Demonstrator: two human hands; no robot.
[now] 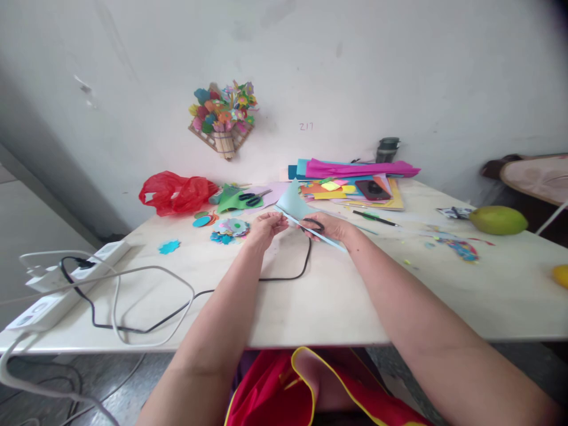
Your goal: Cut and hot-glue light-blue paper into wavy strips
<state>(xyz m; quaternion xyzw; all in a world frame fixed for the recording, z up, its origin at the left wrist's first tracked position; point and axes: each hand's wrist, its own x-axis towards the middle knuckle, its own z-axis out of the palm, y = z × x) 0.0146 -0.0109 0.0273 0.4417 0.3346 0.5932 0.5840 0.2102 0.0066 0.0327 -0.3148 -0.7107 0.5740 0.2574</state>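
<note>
Over the middle of the table, my left hand (269, 227) pinches the left end of a light blue sheet of paper (293, 200). My right hand (326, 228) is closed round the dark handles of a pair of scissors (313, 224), just right of my left hand. The scissor blades are hard to make out against the paper. A narrow light blue strip (326, 239) slants down to the right below the sheet, passing by my right hand.
White table (310, 313). Left: power strips (71, 284) with loose cables, a red plastic bag (177, 192) and paper flowers (229, 229). Behind: dark scissors (251, 199), coloured paper and a phone (373, 190). Right: a pen (376, 218) and a green fruit (497, 220).
</note>
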